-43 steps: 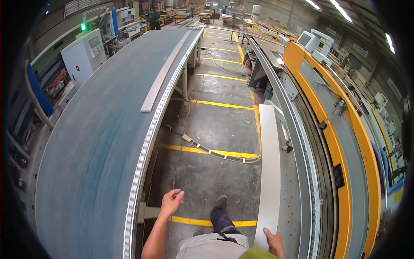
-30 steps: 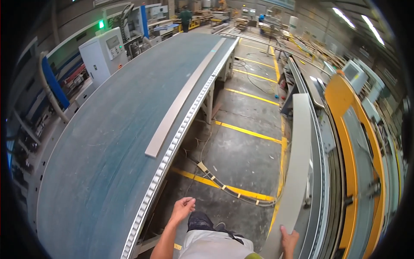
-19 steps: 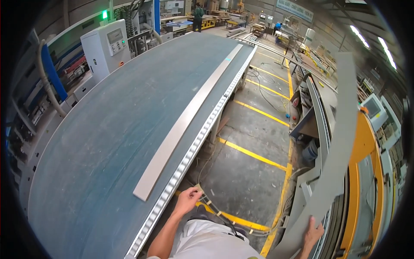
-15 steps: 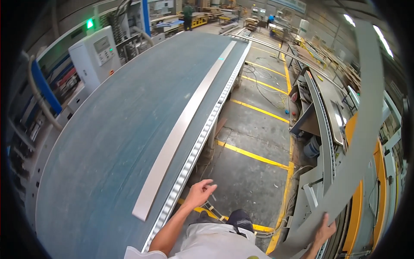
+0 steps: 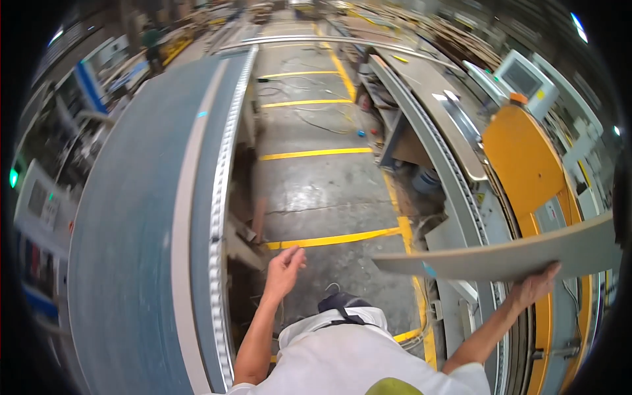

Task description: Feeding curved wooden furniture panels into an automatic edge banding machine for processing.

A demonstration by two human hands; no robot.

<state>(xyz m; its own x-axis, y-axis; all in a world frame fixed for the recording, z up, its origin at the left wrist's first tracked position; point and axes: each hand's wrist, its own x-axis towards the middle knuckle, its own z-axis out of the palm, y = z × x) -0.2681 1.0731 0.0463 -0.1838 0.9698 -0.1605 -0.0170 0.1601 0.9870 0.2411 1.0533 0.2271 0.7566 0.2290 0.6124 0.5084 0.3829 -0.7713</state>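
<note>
My right hand [image 5: 534,284] grips the lower edge of a long grey board [image 5: 480,263], which is held nearly level at the right, with a small blue mark near its left end. The board's right end runs into the dark rim of the picture. My left hand [image 5: 286,266] hangs over the floor beside the conveyor, empty, its fingers loosely curled and a little apart. On the blue-green conveyor belt [image 5: 131,217] to my left lies another long narrow board [image 5: 187,197], parallel to the belt's edge, with a blue mark toward its far end. My left hand does not touch it.
A metal roller edge [image 5: 220,217] borders the belt. Yellow lines [image 5: 316,157] mark the grey floor aisle, where cables lie. At the right stand a machine with an orange cover [image 5: 523,158] and a screen [image 5: 523,72]. Metal rails [image 5: 329,39] cross the far aisle.
My view has turned right. The board in my right hand has swung from steeply upright to nearly level across the right side. My left hand remains empty beside the conveyor.
</note>
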